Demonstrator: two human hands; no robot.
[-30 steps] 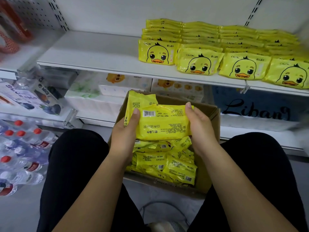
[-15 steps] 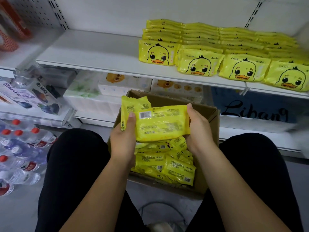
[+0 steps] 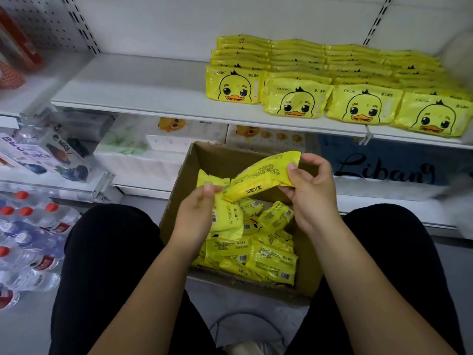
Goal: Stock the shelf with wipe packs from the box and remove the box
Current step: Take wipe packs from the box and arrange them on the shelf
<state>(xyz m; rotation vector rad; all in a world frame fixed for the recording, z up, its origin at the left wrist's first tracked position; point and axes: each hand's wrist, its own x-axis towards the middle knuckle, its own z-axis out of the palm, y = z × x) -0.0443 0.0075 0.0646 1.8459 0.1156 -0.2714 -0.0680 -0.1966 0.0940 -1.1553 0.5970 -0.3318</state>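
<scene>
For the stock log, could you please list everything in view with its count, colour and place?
shelf: one, white, ahead
shelved wipe packs: many, yellow, stacked on its right part
box: one, brown, floor between knees
boxed wipe packs: many, yellow, loose pile
held wipe packs: two, yellow, above box
water bottles: several, clear, red caps, floor left
tissue packs: several, white, lower shelf
legs: two, black trousers, flanking box
left hand: grips one pack
right hand: grips the other
</scene>
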